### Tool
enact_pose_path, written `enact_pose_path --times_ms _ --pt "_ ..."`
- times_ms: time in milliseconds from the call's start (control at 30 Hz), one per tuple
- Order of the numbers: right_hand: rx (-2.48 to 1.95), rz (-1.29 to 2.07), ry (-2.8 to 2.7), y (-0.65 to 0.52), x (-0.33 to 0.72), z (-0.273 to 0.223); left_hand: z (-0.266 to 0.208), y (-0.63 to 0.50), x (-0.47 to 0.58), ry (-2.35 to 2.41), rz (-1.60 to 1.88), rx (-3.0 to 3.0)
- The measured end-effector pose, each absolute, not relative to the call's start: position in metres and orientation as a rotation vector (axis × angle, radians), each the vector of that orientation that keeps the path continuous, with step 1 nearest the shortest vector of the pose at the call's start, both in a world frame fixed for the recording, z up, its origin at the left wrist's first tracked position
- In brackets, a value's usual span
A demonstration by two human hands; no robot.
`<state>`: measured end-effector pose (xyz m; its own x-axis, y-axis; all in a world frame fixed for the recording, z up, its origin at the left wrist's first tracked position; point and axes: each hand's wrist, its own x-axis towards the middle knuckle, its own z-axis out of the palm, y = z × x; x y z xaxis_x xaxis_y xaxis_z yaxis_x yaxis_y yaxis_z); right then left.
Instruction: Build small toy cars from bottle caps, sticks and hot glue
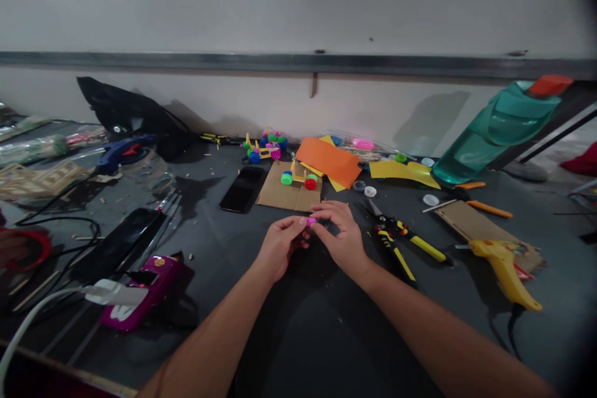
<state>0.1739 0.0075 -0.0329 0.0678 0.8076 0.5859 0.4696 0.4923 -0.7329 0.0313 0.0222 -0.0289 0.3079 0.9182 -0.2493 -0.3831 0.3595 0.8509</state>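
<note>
A small purple-pink piece [310, 221], too small to name more exactly, sits between the fingertips of both hands. My left hand [283, 242] is closed, pinching it from the left with thumb and fingers. From the right, my right hand [341, 237] reaches it with thumb and bent fingers. Just beyond the hands, a cardboard piece [275, 193] lies on the dark table. On it stands a small yellow-framed model with a green bottle-cap wheel [286, 179] and a red one [310, 183].
Pliers [385, 224] with yellow-black handles lie right of the hands, near a yellow glue gun [506, 267] and a teal bottle [494, 130]. Orange paper [329, 160] lies behind. On the left are a phone [243, 189], a magenta power strip [161, 283] and cables.
</note>
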Motion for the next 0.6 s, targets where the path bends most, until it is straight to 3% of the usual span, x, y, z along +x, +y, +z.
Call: enact_pose_path --times_ms 600 --pt "-1.151 0.347 -1.500 0.0082 0.1741 -0.0340 -0.0287 0.0210 0.0304 0.825 0.926 0.809"
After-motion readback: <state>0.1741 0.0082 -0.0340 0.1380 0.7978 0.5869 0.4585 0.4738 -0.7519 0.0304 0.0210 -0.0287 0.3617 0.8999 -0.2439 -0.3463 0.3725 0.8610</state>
